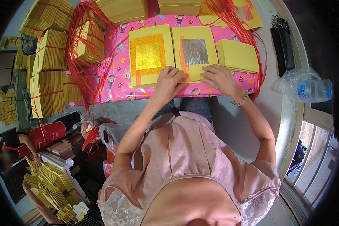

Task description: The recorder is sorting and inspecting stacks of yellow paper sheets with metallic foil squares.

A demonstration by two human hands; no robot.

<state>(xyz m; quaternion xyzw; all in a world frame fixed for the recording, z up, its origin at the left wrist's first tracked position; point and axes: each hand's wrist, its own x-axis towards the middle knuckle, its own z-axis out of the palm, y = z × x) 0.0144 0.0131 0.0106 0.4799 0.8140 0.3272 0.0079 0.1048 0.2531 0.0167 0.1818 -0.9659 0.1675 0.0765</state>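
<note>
Two yellow joss paper stacks lie side by side on a pink patterned tablecloth (118, 90). The left joss paper stack (133, 32) bears a gold foil square with an orange border. On the right joss paper stack (211, 45) is a silver foil square beside an orange strip. My left hand (169, 83) is closed at that stack's near left corner, fingers curled over the paper. At the near right corner, bent fingers of my right hand (223, 80) grip its edge; the thumb is partly hidden. A plain yellow paper stack (237, 56) lies just right of it.
Bundles of yellow paper (51, 51) tied with red string stand at the left. Red plastic strings (83, 41) hang over the table. A bagged plastic bottle (309, 90) rests on the right ledge. Another person's arms (28, 145) reach around yellow bundles at lower left.
</note>
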